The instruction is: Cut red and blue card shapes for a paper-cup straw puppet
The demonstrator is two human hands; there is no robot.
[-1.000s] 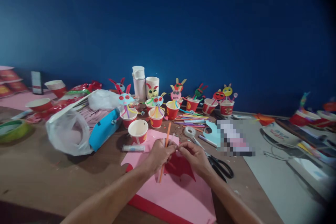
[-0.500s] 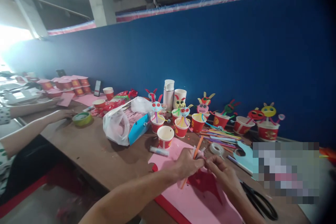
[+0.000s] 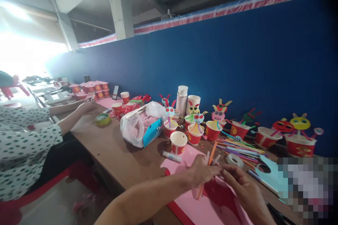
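My left hand (image 3: pixel 202 174) is closed around an orange straw (image 3: pixel 210 160) that sticks up and to the right from my fingers. My right hand (image 3: pixel 241 188) pinches at the same spot, fingertips touching the left hand's. Under both hands lies a dark red paper cut-out (image 3: pixel 224 200) on a pink sheet (image 3: pixel 195 207). A red paper cup (image 3: pixel 178 143) with a white inside stands just beyond the sheet, with a glue stick (image 3: pixel 171 156) lying beside it.
Red cups holding paper animal faces on straws (image 3: pixel 215 126) line the blue wall. Loose straws (image 3: pixel 240 147), a tape roll (image 3: pixel 235 160) and a plastic bag on a blue box (image 3: pixel 139 130) lie behind. Another person in a dotted top (image 3: pixel 29 140) sits at the left, arm reaching along the table.
The view has swung up and to the left, bringing the ceiling and the seated person into sight. My hands stay pinched together on the orange straw above the red cut-out.
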